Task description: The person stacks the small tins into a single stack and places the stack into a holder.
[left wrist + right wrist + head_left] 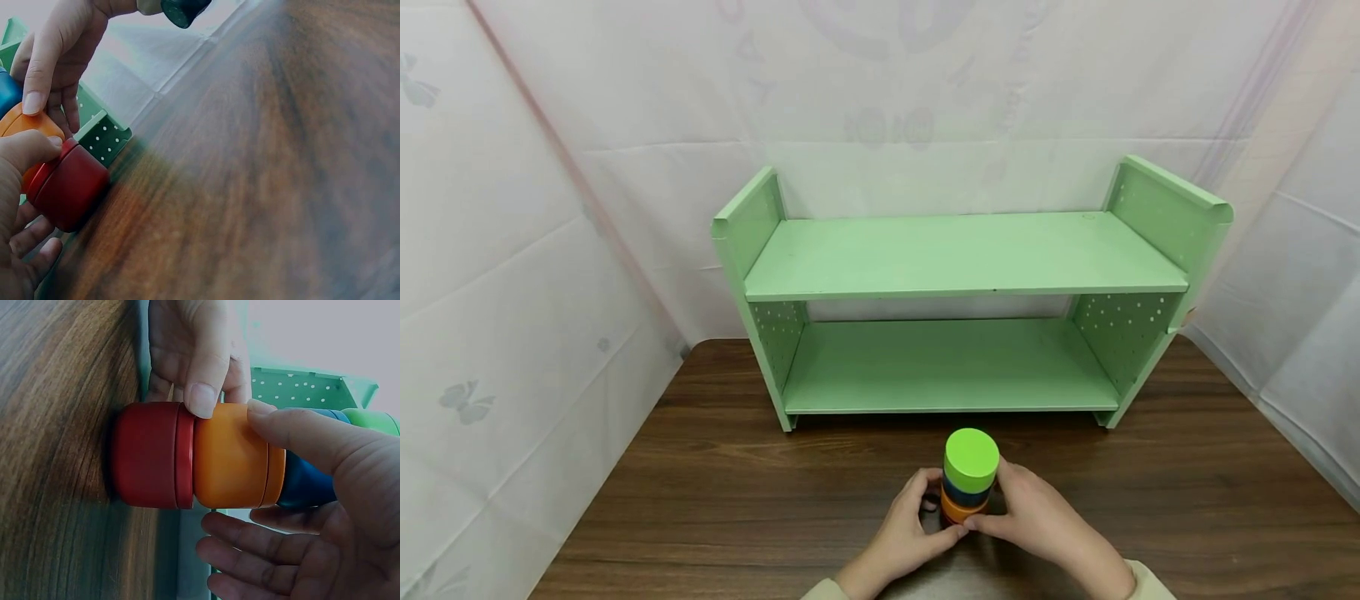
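A column of small round lidded jars stands upright on the wooden table. At its base is the red jar (147, 456), then the orange jar (231, 456), the blue jar (309, 472) and, on top, the green jar (972, 454). My left hand (906, 529) holds the lower stack from the left, its thumb near the seam between red and orange. From the right, my right hand (1041, 517) grips around the orange jar, with its thumb on that jar's upper side. In the head view the red jar is mostly hidden by the thumbs and orange jar.
A light green two-tier shelf (962, 254) stands behind the stack, with perforated side panels. Below it spreads the dark wooden table (722, 500). White patterned sheets (647, 125) hang at the back and both sides.
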`<action>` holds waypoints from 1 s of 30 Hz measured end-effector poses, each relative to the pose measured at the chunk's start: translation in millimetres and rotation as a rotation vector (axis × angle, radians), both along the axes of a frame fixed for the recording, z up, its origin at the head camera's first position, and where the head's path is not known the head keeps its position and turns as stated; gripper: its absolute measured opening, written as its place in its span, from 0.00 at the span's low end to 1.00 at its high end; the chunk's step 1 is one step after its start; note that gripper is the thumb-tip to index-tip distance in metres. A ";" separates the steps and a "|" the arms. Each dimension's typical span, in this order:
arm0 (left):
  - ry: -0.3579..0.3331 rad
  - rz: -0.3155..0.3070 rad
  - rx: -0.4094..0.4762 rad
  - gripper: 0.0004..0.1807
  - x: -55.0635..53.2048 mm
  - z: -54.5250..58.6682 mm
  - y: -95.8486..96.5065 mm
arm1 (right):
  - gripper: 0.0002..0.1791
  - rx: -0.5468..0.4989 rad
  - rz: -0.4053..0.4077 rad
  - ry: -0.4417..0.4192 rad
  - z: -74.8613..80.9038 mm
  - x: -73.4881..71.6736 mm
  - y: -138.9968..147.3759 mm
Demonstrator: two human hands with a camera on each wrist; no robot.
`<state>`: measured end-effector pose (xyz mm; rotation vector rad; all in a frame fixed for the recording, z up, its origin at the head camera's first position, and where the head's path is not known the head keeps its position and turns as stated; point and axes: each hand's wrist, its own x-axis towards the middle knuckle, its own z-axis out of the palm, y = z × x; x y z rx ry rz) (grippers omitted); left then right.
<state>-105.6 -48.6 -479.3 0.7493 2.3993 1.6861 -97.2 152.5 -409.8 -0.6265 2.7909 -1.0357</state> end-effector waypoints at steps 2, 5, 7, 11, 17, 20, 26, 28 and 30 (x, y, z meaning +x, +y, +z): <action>0.008 0.000 -0.003 0.28 0.2 -0.1 0.0 | 0.33 -0.004 -0.002 -0.010 0.4 0.1 0.2; 0.019 -0.001 -0.006 0.28 0.6 -0.3 0.1 | 0.33 -0.006 -0.006 -0.019 0.8 0.2 0.6; 0.026 -0.002 -0.007 0.28 0.8 -0.2 0.1 | 0.33 -0.005 -0.007 -0.022 1.0 0.4 0.9; 0.028 -0.008 -0.004 0.28 1.0 0.0 0.3 | 0.33 -0.008 -0.005 -0.026 1.1 0.7 1.5; 0.027 -0.014 0.001 0.29 0.7 0.2 0.7 | 0.33 -0.010 -0.004 -0.031 0.4 0.4 2.1; 0.030 -0.013 0.001 0.29 0.8 -0.3 0.6 | 0.33 -0.012 0.001 -0.031 0.1 0.1 2.1; 0.040 -0.009 -0.001 0.28 0.4 -2.2 0.0 | 0.33 -0.015 0.011 -0.027 0.5 -0.4 1.4; 0.044 -0.007 -0.001 0.28 -0.2 -2.8 -0.2 | 0.33 -0.015 0.014 -0.023 0.5 -0.9 1.2; 0.050 -0.006 -0.002 0.28 -0.7 -3.2 -0.3 | 0.33 -0.016 0.017 -0.022 0.4 -1.5 1.2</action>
